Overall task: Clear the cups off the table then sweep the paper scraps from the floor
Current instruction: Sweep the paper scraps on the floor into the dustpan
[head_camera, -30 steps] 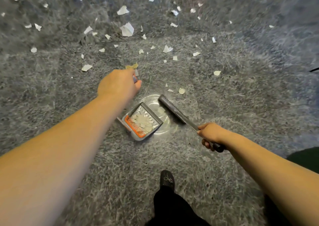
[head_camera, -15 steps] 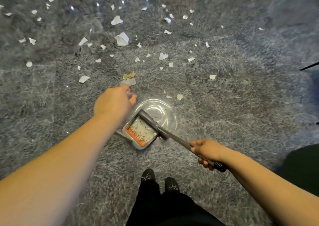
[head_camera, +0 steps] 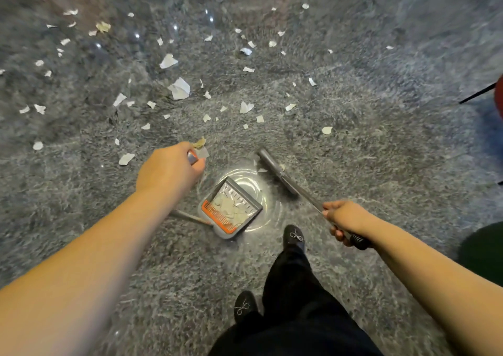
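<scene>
A grey dustpan (head_camera: 231, 208) with an orange comb edge sits on the grey stone floor (head_camera: 353, 143), holding several paper scraps. My left hand (head_camera: 168, 170) grips the top of the dustpan's long handle. My right hand (head_camera: 345, 219) grips the broom handle; the grey broom head (head_camera: 275, 170) rests on the floor just beyond the pan's right side, with small scraps beside it. Several white paper scraps (head_camera: 179, 87) lie scattered across the floor farther ahead and to the left. No cups or table are in view.
My black shoes (head_camera: 294, 237) and dark trousers stand just behind the dustpan. A dark green object (head_camera: 484, 255) sits at the right edge, and a black leg of some furniture (head_camera: 476, 93) shows at far right.
The broom head has swung from the dustpan's mouth out to the far right side of the pan. The view has shifted, and one foot stepped forward beside the pan.
</scene>
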`<state>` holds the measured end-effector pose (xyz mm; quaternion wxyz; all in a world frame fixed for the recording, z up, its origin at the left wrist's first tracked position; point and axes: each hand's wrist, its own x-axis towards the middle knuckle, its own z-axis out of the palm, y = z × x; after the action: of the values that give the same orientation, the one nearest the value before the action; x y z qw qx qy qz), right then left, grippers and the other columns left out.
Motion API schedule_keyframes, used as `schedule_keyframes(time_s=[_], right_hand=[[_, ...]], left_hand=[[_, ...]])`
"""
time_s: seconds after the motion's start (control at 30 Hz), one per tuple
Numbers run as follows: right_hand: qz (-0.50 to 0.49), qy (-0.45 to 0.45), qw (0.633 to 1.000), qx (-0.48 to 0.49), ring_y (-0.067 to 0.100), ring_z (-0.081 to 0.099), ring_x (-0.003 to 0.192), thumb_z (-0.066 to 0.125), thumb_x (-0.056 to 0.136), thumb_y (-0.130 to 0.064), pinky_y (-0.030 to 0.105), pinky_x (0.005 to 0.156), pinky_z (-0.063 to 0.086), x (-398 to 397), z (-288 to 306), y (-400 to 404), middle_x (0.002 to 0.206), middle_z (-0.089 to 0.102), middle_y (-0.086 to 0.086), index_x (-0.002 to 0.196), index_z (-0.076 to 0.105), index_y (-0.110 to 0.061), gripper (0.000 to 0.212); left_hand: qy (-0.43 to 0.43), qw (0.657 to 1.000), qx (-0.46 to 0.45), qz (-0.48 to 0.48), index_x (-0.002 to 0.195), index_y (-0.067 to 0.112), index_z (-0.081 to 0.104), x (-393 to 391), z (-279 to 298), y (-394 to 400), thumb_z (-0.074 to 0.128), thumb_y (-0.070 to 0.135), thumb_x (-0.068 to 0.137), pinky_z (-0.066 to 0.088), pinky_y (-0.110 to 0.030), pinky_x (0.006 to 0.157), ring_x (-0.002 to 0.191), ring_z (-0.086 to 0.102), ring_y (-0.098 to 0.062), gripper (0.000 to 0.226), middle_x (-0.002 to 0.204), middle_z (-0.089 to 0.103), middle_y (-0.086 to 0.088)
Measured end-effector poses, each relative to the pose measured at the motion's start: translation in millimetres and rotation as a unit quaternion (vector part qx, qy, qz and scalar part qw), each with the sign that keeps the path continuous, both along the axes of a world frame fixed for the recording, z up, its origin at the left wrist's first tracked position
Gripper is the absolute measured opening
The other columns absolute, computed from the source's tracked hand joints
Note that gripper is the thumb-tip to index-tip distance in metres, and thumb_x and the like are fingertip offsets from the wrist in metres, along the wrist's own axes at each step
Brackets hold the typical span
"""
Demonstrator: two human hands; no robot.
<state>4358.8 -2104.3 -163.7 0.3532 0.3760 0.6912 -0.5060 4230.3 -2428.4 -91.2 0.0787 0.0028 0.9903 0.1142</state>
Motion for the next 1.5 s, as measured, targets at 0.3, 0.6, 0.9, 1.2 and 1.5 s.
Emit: schedule_keyframes(time_s=[0.3,0.6,0.9,1.2,1.5], right_hand=[[0.033,-0.01,0.999,0.028,0.011,0.04,0.034,0.04,0.102,-0.012,0.013,0.034,0.031,-119.6,6.2,86.6,0.063,0.044,0.008,0.146,0.033,-0.013,0.045],[0.19,-0.046,0.98,0.037,0.018,0.04,0.047,0.035,0.104,-0.011,0.022,0.04,0.03,-207.7,6.3,122.7,0.061,0.042,0.009,0.136,0.039,0.006,0.037],[0.252,-0.067,0.965,0.004,0.017,0.04,0.036,0.036,0.1,-0.002,0.018,0.038,0.033,-212.6,-9.3,92.4,0.049,0.044,0.011,0.132,0.044,0.004,0.034],[0.184,-0.122,0.97,-0.103,0.009,0.037,0.034,0.037,0.102,-0.015,0.013,0.039,0.03,-211.9,-3.4,87.5,0.048,0.044,0.001,0.13,0.046,-0.015,0.03],[0.108,-0.085,0.988,-0.074,0.01,0.038,0.034,0.037,0.102,-0.017,0.015,0.038,0.031,-205.9,17.6,99.0,0.053,0.044,0.004,0.137,0.044,-0.026,0.037]], left_hand=[[-0.031,0.999,-0.02,-0.01,0.091,0.024,0.059,-104.5,-7.3,85.3,0.055,0.049,0.091,0.037,-0.03,0.053,0.072,0.054,-0.027,0.025,0.074,0.056,0.0],[-0.046,0.998,-0.033,0.025,0.091,0.025,0.06,-172.7,-16.3,129.9,0.055,0.048,0.092,0.034,-0.029,0.05,0.065,0.05,-0.023,0.024,0.065,0.05,0.005],[-0.038,0.999,-0.023,0.022,0.09,0.023,0.059,-178.4,-15.6,146.9,0.056,0.043,0.092,0.028,-0.027,0.046,0.059,0.048,-0.019,0.021,0.064,0.051,0.004],[-0.045,0.998,-0.026,0.025,0.087,0.026,0.059,-196.6,-14.1,139.8,0.056,0.048,0.091,0.028,-0.026,0.047,0.065,0.048,-0.023,0.023,0.064,0.048,0.006],[-0.056,0.998,-0.009,-0.013,0.082,0.025,0.057,-207.8,1.6,138.7,0.056,0.049,0.09,0.028,-0.025,0.046,0.066,0.053,-0.022,0.025,0.072,0.06,0.003]])
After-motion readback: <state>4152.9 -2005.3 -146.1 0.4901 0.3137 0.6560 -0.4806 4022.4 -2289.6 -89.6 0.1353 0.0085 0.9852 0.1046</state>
